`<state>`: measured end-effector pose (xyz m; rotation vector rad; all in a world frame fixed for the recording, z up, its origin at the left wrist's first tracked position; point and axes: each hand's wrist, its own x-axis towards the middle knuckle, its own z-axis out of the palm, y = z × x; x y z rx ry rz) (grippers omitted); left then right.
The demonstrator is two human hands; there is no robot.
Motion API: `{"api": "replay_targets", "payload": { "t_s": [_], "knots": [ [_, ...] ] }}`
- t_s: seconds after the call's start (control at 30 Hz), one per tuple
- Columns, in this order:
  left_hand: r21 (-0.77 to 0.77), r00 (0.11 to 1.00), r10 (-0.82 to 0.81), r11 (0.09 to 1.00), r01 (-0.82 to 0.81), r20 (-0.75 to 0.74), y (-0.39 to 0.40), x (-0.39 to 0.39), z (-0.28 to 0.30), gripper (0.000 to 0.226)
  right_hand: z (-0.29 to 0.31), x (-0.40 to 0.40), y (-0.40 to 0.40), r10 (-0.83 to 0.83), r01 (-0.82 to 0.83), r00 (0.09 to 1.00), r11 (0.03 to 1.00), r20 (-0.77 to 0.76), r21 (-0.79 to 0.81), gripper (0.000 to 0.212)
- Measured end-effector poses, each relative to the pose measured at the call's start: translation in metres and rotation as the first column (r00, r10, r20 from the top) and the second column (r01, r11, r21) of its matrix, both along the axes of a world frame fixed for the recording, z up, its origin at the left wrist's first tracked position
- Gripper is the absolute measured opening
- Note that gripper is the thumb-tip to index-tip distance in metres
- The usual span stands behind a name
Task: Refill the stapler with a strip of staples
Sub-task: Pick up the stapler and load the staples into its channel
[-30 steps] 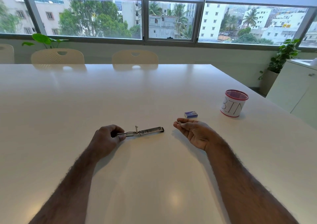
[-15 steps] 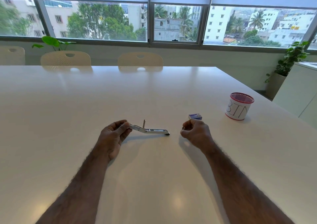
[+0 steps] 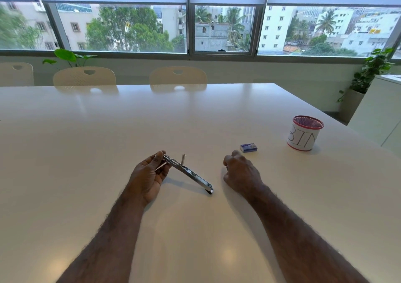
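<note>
1. Two bare hands are over the white table [image 3: 108,141].
2. The left hand [image 3: 147,175] pinches the raised end of the stapler [image 3: 187,171]; its far tip touches the table.
3. The right hand [image 3: 240,172] is clenched beside it; I cannot tell whether it holds anything.
4. A staple box [image 3: 248,147] lies just beyond the right hand, with a cup [image 3: 304,133] farther right.

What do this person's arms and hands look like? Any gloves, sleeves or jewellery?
Both forearms are bare and hairy, with no sleeves in view. The left hand and right hand wear no gloves, and no watch or wristband shows. Rings cannot be told.
</note>
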<state>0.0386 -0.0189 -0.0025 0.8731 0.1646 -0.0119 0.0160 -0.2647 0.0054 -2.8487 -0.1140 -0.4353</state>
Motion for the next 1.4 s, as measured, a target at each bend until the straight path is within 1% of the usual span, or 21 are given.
{"api": "replay_targets", "payload": {
  "t_s": [0.13,0.23,0.3,0.33,0.4,0.47,0.53,0.63,0.73,0.83,0.93,1.03,1.07,1.1,1.13,1.17,1.2,1.23,1.3,1.33,1.4],
  "knots": [
    [0.001,1.000,-0.010,1.000,0.010,0.002,0.000,0.001,-0.001,0.012,-0.002,0.002,0.001,0.028,-0.027,1.000,0.997,-0.005,0.072,0.027],
    [-0.007,1.000,-0.014,1.000,0.014,-0.003,0.001,0.002,-0.002,0.013,0.000,0.004,-0.003,-0.036,0.049,0.998,0.959,-0.053,0.279,0.025],
    [-0.026,1.000,-0.020,0.999,0.020,-0.003,0.001,0.004,-0.003,0.014,0.001,0.005,-0.005,-0.049,0.109,0.990,0.870,-0.135,0.481,0.018],
    [-0.031,1.000,-0.025,0.999,0.025,-0.003,0.001,0.004,-0.003,0.014,0.002,0.005,-0.006,-0.033,0.140,0.983,0.769,-0.179,0.624,0.015],
    [-0.023,0.999,-0.038,0.999,0.038,-0.011,-0.001,0.005,-0.004,0.015,0.005,0.003,-0.008,0.028,0.217,0.966,0.460,-0.258,0.861,0.017],
    [-0.009,0.999,-0.048,0.999,0.048,-0.022,-0.006,0.006,-0.003,0.015,0.010,0.002,-0.009,0.110,0.279,0.948,0.168,-0.299,0.946,0.022],
    [-0.005,0.998,-0.052,0.999,0.052,-0.030,-0.012,0.007,-0.004,0.017,0.012,0.002,-0.008,0.179,0.307,0.939,-0.051,-0.294,0.950,0.027],
    [-0.031,0.998,-0.062,0.998,0.061,-0.022,-0.020,0.006,-0.004,0.018,0.011,0.002,-0.007,0.218,0.322,0.937,-0.242,-0.273,0.915,0.033],
    [-0.059,0.997,-0.070,0.996,0.069,-0.016,-0.022,0.006,-0.005,0.019,0.010,0.004,-0.011,0.236,0.324,0.937,-0.300,-0.259,0.897,0.027],
    [-0.096,0.998,-0.054,0.994,0.050,-0.032,-0.022,0.007,-0.005,0.018,0.009,0.006,-0.016,0.243,0.322,0.936,-0.288,-0.256,0.902,0.019],
    [-0.087,0.998,-0.051,0.995,0.047,-0.047,-0.023,0.007,-0.006,0.018,0.008,0.008,-0.021,0.233,0.307,0.940,-0.270,-0.248,0.912,0.019],
    [-0.079,0.997,-0.048,0.996,0.044,-0.053,-0.023,0.007,-0.006,0.018,0.007,0.010,-0.026,0.201,0.253,0.956,-0.197,-0.213,0.947,0.018],
    [-0.082,0.997,-0.047,0.996,0.043,-0.054,-0.023,0.007,-0.006,0.018,0.007,0.010,-0.028,0.172,0.222,0.964,-0.120,-0.200,0.968,0.019],
    [-0.086,0.997,-0.048,0.995,0.043,-0.054,-0.023,0.008,-0.006,0.018,0.006,0.009,-0.029,0.114,0.183,0.976,0.049,-0.187,0.982,0.023],
    [-0.090,0.997,-0.049,0.995,0.043,-0.056,-0.022,0.007,-0.006,0.018,0.005,0.009,-0.030,0.015,0.146,0.987,0.320,-0.159,0.936,0.026],
    [-0.095,0.997,-0.050,0.994,0.045,-0.057,-0.022,0.008,-0.007,0.019,0.004,0.008,-0.031,-0.091,0.129,0.992,0.624,-0.092,0.771,0.027],
    [-0.098,0.997,-0.052,0.994,0.047,-0.058,-0.022,0.008,-0.007,0.019,0.004,0.005,-0.030,-0.140,0.120,0.990,0.838,-0.003,0.533,0.025],
    [-0.100,0.997,-0.056,0.994,0.050,-0.057,-0.022,0.008,-0.007,0.019,0.005,0.002,-0.027,-0.145,0.121,0.988,0.941,0.054,0.315,0.023],
    [-0.099,0.996,-0.062,0.993,0.056,-0.056,-0.021,0.008,-0.008,0.019,0.008,-0.003,-0.017,-0.132,0.129,0.990,0.990,0.046,0.054,0.019],
    [-0.101,0.996,-0.064,0.993,0.058,-0.055,-0.021,0.008,-0.008,0.019,0.009,-0.003,-0.011,-0.120,0.121,0.992,0.992,0.036,-0.025,0.019],
    [-0.106,0.996,-0.066,0.993,0.060,-0.054,-0.021,0.007,-0.007,0.019,0.009,-0.001,-0.002,-0.075,0.078,0.997,0.993,0.037,-0.087,0.020]
  ]
}}
